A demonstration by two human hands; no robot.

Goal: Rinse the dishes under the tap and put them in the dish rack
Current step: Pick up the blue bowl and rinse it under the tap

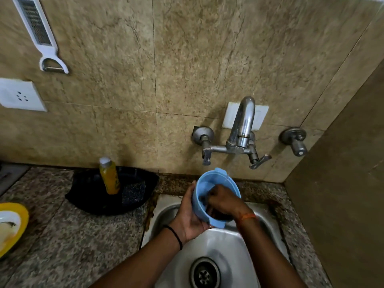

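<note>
A light blue plastic bowl (204,190) is held tilted over the steel sink (226,244), just below the wall tap (242,129). My left hand (190,219) grips the bowl's outer wall from the left. My right hand (223,201) is inside the bowl with its fingers curled against the inner wall; what the fingers hold, if anything, is hidden. I cannot tell whether water is running. No dish rack is in view.
A black tray (93,194) left of the sink holds a yellow soap bottle (109,175) and a scrub pad (133,193). A yellow-rimmed plate (15,223) lies at the counter's far left. A grater (37,32) and a socket (19,95) are on the wall.
</note>
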